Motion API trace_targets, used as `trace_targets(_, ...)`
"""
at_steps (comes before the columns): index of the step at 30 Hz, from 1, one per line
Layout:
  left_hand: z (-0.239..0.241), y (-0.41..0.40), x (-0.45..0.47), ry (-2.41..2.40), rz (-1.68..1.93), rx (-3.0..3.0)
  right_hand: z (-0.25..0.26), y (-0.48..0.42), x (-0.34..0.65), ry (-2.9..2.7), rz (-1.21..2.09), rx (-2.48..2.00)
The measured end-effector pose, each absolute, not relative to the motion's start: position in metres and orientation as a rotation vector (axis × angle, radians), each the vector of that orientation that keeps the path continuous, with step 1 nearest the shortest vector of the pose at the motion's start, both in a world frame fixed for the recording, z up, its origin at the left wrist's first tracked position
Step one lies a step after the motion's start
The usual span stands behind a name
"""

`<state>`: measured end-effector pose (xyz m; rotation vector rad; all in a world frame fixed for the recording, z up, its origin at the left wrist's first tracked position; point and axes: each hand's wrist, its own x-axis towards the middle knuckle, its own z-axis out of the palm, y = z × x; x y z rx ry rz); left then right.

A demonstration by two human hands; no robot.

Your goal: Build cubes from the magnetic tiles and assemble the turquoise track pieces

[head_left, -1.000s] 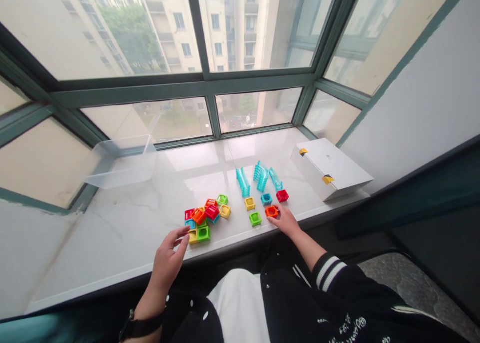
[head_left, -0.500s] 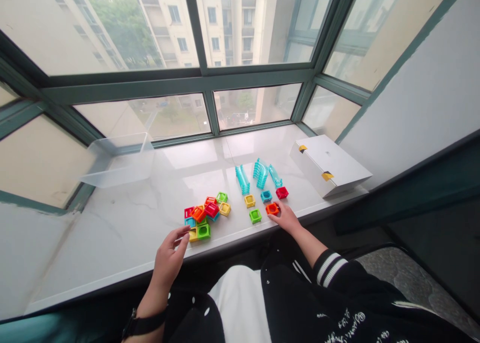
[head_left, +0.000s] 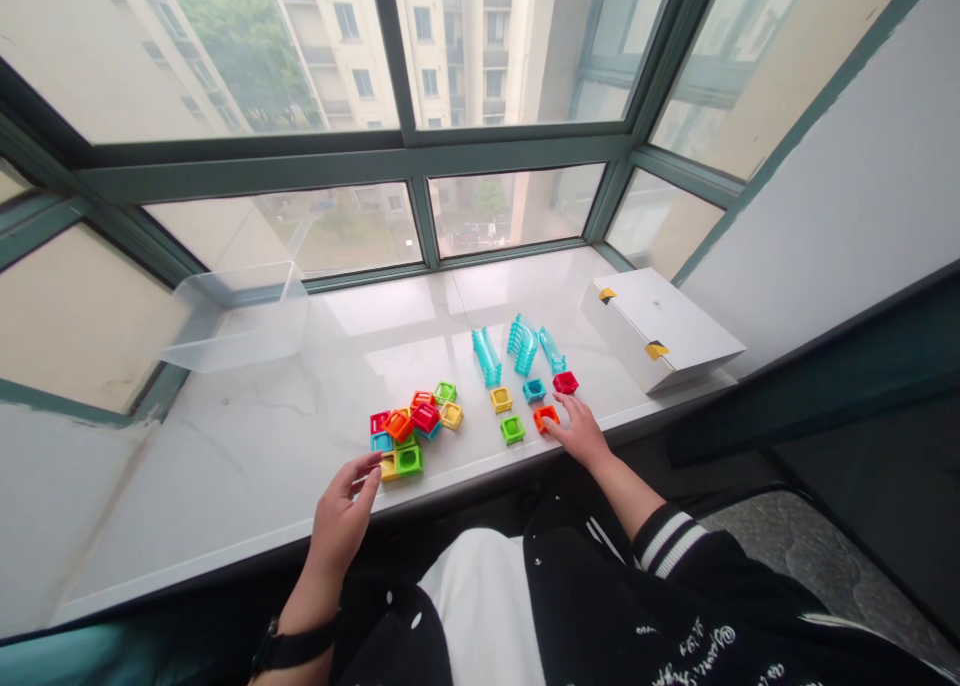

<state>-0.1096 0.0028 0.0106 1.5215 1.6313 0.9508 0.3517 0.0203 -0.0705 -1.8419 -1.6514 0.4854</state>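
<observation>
Head view, white marble sill [head_left: 247,446] under green-framed windows [head_left: 420,161], left hand [head_left: 341,516] loosely open near block pile [head_left: 411,431], right hand [head_left: 579,431] open, fingertips touching orange block [head_left: 543,418], white box [head_left: 660,338] right.

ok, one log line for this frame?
left hand: by block pile | right hand: touching orange block | sill

Those small bright square plastic blocks [head_left: 409,433] look smooth and shiny, same with the ribbed translucent teal plastic track pieces [head_left: 519,346]. The white marble-look sill [head_left: 300,436] is polished glossy; the white cardboard box [head_left: 660,331] is matt.
</observation>
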Motion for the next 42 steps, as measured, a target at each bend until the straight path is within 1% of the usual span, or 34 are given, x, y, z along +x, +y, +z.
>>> trace_targets(4, 0.012, 0.003, -0.109, 1.648, 0.955, 1.494, -0.057, 0.032, 0.34, -1.744, 0.382, -1.864)
trace_targets(9, 0.012, 0.001, -0.106, 1.637, 0.981, 1.462, -0.051, 0.05, 0.318, -1.829, 0.358, -2.053)
trace_targets(13, 0.005, -0.003, -0.108, 1.631, 1.033, 1.347, -0.044, 0.053, 0.308, -1.909, 0.333, -2.221)
trace_targets(17, -0.004, -0.005, -0.113, 1.623, 1.075, 1.263, -0.042, 0.051, 0.308, -1.942, 0.291, -2.261)
trace_targets(27, -0.008, -0.003, -0.108, 1.591, 1.116, 1.235, -0.043, 0.052, 0.311, -1.963, 0.282, -2.242)
trace_targets(34, -0.021, -0.005, -0.101, 1.554, 1.125, 1.17, -0.051, 0.05, 0.314, -1.952, 0.266, -2.191)
trace_targets(38, -0.026, -0.007, -0.1, 1.546, 1.118, 1.169, -0.057, 0.048, 0.317, -1.91, 0.203, -2.085)
trace_targets(42, -0.028, -0.007, -0.099, 1.565, 1.084, 1.205, -0.055, 0.043, 0.318, -1.878, 0.173, -1.877)
